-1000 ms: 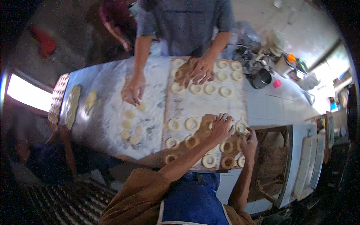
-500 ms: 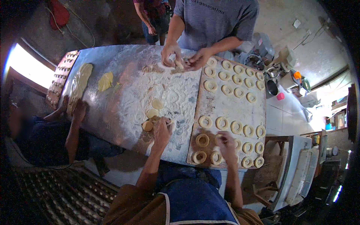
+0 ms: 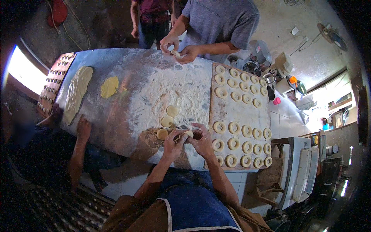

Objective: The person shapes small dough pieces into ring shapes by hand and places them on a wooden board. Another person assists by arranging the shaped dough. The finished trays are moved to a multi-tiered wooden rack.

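Note:
Both of my hands meet over the floury near edge of the table, with a small piece of pale dough (image 3: 188,133) between them. My left hand (image 3: 174,146) pinches one side of it and my right hand (image 3: 202,142) closes on the other; the fingers partly cover its shape. Just beyond my left hand lie three flat dough discs: a far one (image 3: 172,111), a middle one (image 3: 167,121) and a near one (image 3: 162,134). To my right, a wooden board (image 3: 235,112) carries several dough rings (image 3: 234,143) in rows.
Across the table, a co-worker's hands (image 3: 176,52) hold another dough piece. At the left lie a long dough slab (image 3: 78,92), a yellow flat piece (image 3: 109,87) and a tray of small pieces (image 3: 56,83). Another person's hand (image 3: 84,127) rests near the slab.
My right hand has left the dough rings on the board and come left to the dough at my left hand. The co-worker's hands have lifted off the table. The view has shifted slightly.

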Available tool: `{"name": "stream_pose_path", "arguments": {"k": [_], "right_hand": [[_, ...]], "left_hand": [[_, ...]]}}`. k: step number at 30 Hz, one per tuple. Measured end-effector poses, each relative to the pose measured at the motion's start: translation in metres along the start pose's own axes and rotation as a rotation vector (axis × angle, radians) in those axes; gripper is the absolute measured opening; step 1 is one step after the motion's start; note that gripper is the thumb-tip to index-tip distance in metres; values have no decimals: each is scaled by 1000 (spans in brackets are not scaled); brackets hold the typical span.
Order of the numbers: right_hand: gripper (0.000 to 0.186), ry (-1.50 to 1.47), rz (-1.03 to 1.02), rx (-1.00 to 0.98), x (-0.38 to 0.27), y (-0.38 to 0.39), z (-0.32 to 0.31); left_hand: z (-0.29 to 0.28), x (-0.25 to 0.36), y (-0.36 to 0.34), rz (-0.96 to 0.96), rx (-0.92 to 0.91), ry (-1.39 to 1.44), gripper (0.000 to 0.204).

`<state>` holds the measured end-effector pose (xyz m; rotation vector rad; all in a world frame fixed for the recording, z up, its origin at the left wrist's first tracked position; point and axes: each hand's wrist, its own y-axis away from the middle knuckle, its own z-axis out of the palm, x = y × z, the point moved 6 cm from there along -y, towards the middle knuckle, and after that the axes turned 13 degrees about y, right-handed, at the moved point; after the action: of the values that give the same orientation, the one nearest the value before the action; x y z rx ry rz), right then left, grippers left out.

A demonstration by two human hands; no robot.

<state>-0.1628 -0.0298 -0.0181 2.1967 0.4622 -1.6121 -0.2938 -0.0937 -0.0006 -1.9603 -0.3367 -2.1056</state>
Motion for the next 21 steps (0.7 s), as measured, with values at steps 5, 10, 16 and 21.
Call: {"name": "stream_pose_path", "arguments": {"k": [5,10,16,21], "right_hand": [[46,117,38,-99,-24,5,4],[40,-398,182,30,1,-5,-3],[43,-36,259,9,49,-2,-20],[49,204,344,117,33,11,-32]], "left_hand": [[-3,-30,4,-137,174,712,26],[17,-17,0,-180,-226,974,36],[34,-52,-7,-198,7,1197,22],[60,-22,-17,255,-4,-60,17]]}}
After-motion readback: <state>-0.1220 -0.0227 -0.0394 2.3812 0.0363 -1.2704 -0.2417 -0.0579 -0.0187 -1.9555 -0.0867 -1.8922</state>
